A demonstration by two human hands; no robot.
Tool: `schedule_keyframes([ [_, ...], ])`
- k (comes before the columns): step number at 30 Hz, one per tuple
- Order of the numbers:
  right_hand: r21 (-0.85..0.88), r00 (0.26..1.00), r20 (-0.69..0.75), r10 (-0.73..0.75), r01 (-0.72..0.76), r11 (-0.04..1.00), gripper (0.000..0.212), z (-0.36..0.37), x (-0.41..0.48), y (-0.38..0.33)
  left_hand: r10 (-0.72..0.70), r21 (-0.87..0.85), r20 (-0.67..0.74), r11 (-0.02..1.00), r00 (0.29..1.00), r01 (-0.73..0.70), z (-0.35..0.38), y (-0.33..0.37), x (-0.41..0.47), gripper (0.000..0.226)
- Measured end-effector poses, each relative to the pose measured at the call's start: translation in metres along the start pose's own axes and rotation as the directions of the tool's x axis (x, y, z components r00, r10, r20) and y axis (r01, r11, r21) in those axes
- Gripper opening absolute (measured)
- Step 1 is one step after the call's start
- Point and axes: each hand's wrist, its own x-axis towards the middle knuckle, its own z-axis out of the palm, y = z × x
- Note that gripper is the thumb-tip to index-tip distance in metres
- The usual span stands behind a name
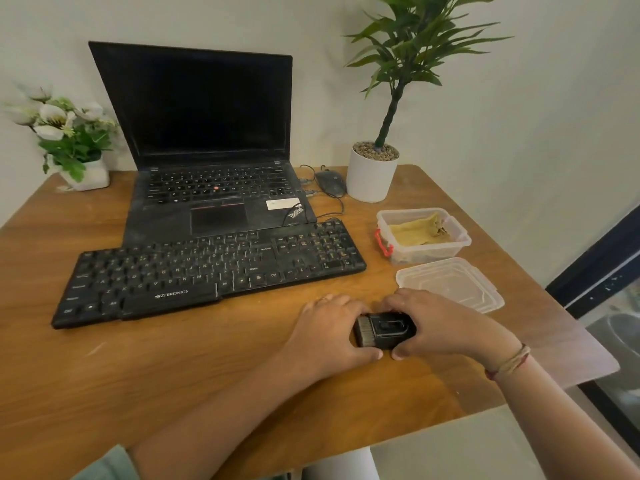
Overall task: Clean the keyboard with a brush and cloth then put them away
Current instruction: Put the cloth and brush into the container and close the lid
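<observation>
A black dusty keyboard [207, 271] lies on the wooden table [156, 375], in front of an open laptop. Near the front right of the keyboard both hands hold a small black brush [384, 330] with short bristles at its left end. My left hand [329, 330] grips the bristle end, thumb below it. My right hand [443, 323] grips the body from the right, fingers curled over its top. A yellow cloth [419, 232] lies inside a clear plastic box [460, 242] to the right of the keyboard.
The box's clear lid [450, 284] lies on the table just beyond my right hand. A black laptop [207, 150], a wired mouse [330, 183], a white potted plant [372, 178] and a flower pot [86, 174] stand at the back. The table's right edge is close.
</observation>
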Motion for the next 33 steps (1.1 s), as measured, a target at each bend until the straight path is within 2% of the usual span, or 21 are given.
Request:
schedule_keyframes([
  [10,0.021,0.992,-0.116,-0.040,0.043,0.999,0.046,-0.026,-0.001,-0.002,-0.023,-0.130,-0.107,0.992,0.994,0.009,-0.020,-0.001,0.009,0.054],
  [15,0.183,0.977,-0.210,-0.049,0.089,0.979,0.045,-0.036,0.002,-0.001,-0.051,-0.139,-0.178,0.990,0.983,0.026,-0.036,-0.006,0.013,0.057],
  [19,0.317,0.985,-0.171,-0.035,0.089,0.944,0.045,-0.040,0.004,0.005,-0.058,-0.103,-0.207,0.994,0.977,0.037,-0.039,-0.009,0.012,0.060],
  [23,0.532,0.982,-0.182,0.045,0.060,0.844,0.033,-0.041,0.005,0.006,-0.056,-0.109,-0.236,0.994,0.970,0.031,-0.037,-0.010,0.013,0.060],
  [26,0.674,0.965,-0.190,0.179,-0.004,0.739,0.023,-0.038,0.010,0.008,-0.060,-0.118,-0.300,0.993,0.952,0.025,-0.036,-0.009,0.018,0.057],
  [30,0.781,0.922,-0.176,0.345,-0.082,0.619,0.033,-0.036,0.018,0.014,-0.049,-0.092,-0.354,0.996,0.934,0.017,-0.039,-0.004,0.033,0.058],
  [33,0.805,0.894,-0.169,0.414,-0.117,0.581,0.039,-0.045,0.025,0.020,-0.010,-0.073,-0.385,0.997,0.923,-0.020,-0.044,0.003,0.049,0.055],
])
